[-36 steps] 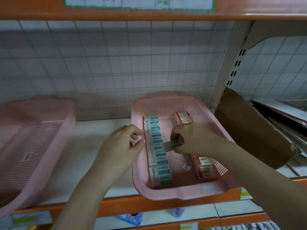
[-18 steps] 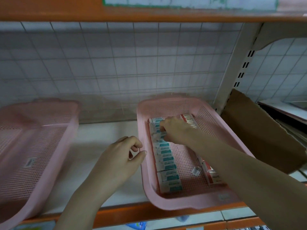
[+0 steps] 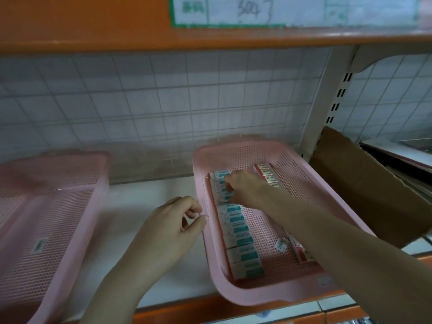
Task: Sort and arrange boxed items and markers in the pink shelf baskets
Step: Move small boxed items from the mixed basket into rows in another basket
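Since a second ago the right hand (image 3: 243, 188) has gone from mid-basket, where it pinched a small teal box, to the far end of the teal row, and the left hand (image 3: 173, 225) has barely shifted. The right grip now sits curled over the far boxes of the row of teal boxes (image 3: 238, 228), fingertips down on them; whether it pinches one or only presses it into line cannot be told, since the knuckles hide the contact. That row runs along the left wall of the right pink basket (image 3: 275, 298), long axis front to back, so the boxes not yet touched lie toward the person from the grip, down the row. Across the basket floor, the red boxes (image 3: 267, 175) line the right wall, just right of the grip at the far end. A small barcode tag (image 3: 281, 245) lies loose on the mesh between the two rows. The left hand rests on the shelf just outside the basket's left rim, fingers loosely curled, holding nothing; it is the nearer hand to the near end of the teal row. The second pink basket (image 3: 46, 206) stands well apart to the left.
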The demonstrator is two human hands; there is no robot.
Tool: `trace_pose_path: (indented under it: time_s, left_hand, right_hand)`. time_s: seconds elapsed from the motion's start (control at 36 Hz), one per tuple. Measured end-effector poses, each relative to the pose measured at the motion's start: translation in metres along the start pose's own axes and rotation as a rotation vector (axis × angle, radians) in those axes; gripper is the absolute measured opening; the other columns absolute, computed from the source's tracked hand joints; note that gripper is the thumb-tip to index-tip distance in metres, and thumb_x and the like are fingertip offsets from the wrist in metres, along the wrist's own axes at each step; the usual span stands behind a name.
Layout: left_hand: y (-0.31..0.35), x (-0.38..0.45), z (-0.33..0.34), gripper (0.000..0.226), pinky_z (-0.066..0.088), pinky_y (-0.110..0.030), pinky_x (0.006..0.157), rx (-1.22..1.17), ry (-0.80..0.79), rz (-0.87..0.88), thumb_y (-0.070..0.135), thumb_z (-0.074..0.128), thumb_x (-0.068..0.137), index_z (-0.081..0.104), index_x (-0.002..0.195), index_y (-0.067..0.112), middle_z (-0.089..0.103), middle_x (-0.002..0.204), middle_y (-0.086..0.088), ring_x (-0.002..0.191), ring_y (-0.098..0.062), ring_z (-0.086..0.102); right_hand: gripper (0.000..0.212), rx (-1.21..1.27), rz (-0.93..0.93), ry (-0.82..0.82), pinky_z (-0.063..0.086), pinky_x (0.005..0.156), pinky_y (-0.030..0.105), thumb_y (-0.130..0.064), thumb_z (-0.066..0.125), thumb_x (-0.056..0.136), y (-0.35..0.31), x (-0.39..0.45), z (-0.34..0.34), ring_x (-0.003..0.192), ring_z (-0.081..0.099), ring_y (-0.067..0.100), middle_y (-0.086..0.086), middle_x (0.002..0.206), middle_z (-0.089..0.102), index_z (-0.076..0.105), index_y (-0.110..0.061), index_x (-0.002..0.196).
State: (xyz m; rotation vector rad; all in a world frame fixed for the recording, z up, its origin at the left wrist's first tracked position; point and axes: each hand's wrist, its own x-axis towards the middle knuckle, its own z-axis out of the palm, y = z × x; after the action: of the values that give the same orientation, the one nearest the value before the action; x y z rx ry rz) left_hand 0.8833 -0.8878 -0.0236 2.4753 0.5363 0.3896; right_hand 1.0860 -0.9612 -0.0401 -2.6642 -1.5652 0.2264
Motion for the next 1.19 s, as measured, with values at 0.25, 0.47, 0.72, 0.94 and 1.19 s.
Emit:
trace_pose_path:
  time_s: [0.25, 0.47, 0.72, 0.94, 1.19]
  left_hand:
    - [-0.004, -0.010, -0.011, 0.005, 0.045, -0.017, 0.069, -0.010, 0.010, 0.005, 0.037, 0.056, 0.087, 0.058, 0.083, 0.035, 0.062, 0.086, 0.018, 0.080, 0.000, 0.057]
    - [-0.004, -0.046, -0.036, 0.009, 0.043, -0.014, 0.061, -0.033, 0.179, -0.056, 0.031, 0.061, 0.086, 0.062, 0.078, 0.031, 0.064, 0.077, 0.016, 0.074, -0.001, 0.058]
    - [0.001, -0.113, -0.051, 0.011, 0.042, -0.019, 0.060, 0.031, 0.281, -0.227, 0.032, 0.060, 0.087, 0.062, 0.076, 0.030, 0.064, 0.075, 0.010, 0.072, -0.004, 0.058]
    - [0.008, -0.178, -0.056, 0.013, 0.041, -0.010, 0.057, 0.046, 0.325, -0.344, 0.030, 0.059, 0.087, 0.062, 0.075, 0.030, 0.064, 0.071, 0.014, 0.067, -0.001, 0.060]
    - [0.003, -0.219, -0.077, 0.013, 0.041, -0.010, 0.057, 0.055, 0.414, -0.417, 0.027, 0.057, 0.091, 0.063, 0.079, 0.027, 0.065, 0.073, 0.015, 0.069, 0.000, 0.060]
  right_hand:
    - [0.014, 0.188, 0.007, 0.148, 0.051, 0.082, 0.028, -0.025, 0.065, 0.089, 0.011, -0.027, -0.025, 0.095, 0.062, 0.015, -0.001, 0.107, 0.066, 0.063, -0.019, 0.102]
    - [0.008, 0.461, -0.119, 0.269, 0.039, 0.061, 0.001, -0.026, 0.069, 0.087, -0.022, -0.075, -0.046, 0.069, 0.056, -0.011, -0.017, 0.078, 0.062, 0.068, -0.019, 0.089]
    - [0.004, 0.587, -0.311, 0.221, 0.050, 0.071, 0.023, -0.026, 0.069, 0.085, -0.056, -0.111, -0.032, 0.071, 0.062, 0.008, -0.016, 0.079, 0.066, 0.066, -0.024, 0.083]
    - [0.006, 0.664, -0.458, 0.156, 0.050, 0.068, 0.024, -0.022, 0.070, 0.085, -0.092, -0.142, -0.010, 0.068, 0.062, 0.007, -0.013, 0.077, 0.068, 0.066, -0.024, 0.081]
    - [0.004, 0.665, -0.538, 0.122, 0.052, 0.071, 0.030, -0.026, 0.069, 0.086, -0.129, -0.151, -0.012, 0.071, 0.062, 0.011, -0.011, 0.081, 0.067, 0.066, -0.026, 0.084]
